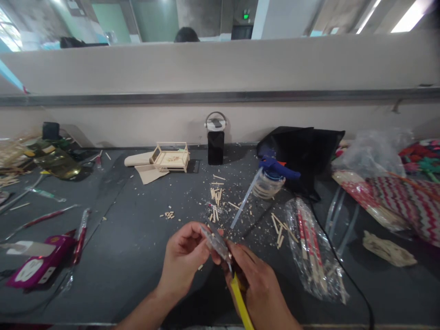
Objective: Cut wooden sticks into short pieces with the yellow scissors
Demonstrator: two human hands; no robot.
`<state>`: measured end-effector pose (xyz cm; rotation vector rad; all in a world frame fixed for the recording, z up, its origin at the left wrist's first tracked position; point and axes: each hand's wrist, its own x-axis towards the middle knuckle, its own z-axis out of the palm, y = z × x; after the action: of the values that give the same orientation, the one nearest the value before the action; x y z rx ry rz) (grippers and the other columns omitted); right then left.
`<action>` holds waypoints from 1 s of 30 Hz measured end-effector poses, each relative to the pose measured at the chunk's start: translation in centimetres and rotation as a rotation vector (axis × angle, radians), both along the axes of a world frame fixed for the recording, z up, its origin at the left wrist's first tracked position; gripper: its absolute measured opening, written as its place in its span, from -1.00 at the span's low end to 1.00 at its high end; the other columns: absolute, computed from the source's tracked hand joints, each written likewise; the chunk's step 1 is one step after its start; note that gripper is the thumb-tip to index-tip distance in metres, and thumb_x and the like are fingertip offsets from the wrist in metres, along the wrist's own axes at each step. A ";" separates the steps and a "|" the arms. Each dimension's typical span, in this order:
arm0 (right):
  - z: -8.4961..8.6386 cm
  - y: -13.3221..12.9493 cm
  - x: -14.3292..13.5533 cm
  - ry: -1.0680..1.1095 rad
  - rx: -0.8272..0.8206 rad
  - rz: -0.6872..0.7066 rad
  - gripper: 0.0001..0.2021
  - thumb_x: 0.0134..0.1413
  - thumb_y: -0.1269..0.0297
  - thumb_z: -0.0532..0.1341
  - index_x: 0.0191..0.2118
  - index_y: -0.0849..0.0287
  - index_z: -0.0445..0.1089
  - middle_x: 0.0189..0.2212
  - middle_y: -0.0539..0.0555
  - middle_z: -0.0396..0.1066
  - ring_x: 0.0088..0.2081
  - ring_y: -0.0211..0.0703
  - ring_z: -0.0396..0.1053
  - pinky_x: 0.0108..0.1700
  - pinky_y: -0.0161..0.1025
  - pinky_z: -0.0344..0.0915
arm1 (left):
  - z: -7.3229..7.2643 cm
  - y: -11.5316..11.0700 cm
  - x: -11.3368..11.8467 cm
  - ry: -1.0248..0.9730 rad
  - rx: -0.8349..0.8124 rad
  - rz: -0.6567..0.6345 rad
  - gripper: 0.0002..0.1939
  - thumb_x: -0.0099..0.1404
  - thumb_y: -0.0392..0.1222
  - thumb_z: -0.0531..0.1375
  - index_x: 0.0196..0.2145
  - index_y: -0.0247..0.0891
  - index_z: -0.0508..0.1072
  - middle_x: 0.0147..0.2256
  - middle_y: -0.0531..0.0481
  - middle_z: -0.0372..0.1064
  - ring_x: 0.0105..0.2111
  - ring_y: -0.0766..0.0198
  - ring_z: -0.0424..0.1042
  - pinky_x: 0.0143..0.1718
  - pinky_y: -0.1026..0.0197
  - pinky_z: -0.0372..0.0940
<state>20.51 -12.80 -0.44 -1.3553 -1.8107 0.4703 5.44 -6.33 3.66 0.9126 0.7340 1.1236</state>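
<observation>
My right hand [256, 279] is wrapped around a yellow-handled cutter [239, 298], whose grey metal head points up and away to the left. Beside that head, my left hand [184, 259] has its thumb and fingers pinched together. Whatever sits in that pinch is too small and too covered to name. Just beyond my hands lie short wooden sticks [216, 196] among scattered chips. A small pile of cut wooden bits [169, 214] rests to the left, and more sticks [279, 229] lie to the right.
A small wooden frame model [172, 158] stands at the back on brown paper [151, 173]. Near it are a black phone [216, 147], a blue glue gun [278, 168] on a jar [268, 185], and a plastic bag of sticks [311, 247]. A purple device [43, 261] lies left; a black cable [338, 261] runs right.
</observation>
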 end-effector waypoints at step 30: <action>-0.4 -0.5 -0.7 0.203 -0.059 0.039 -0.51 0.06 0.57 0.05 0.09 0.06 0.29 -0.29 0.04 0.49 -0.36 -0.20 0.48 -0.20 -0.32 0.44 | -0.6 0.0 -0.1 0.058 0.011 -0.012 -0.80 0.13 -0.19 0.36 -0.45 -0.30 0.42 -0.32 -0.09 0.56 -0.63 0.44 0.39 -0.57 0.36 0.33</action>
<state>19.85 -13.30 -0.81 -1.2655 -1.6703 0.6626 5.30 -6.31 3.05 0.9611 0.7688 1.0955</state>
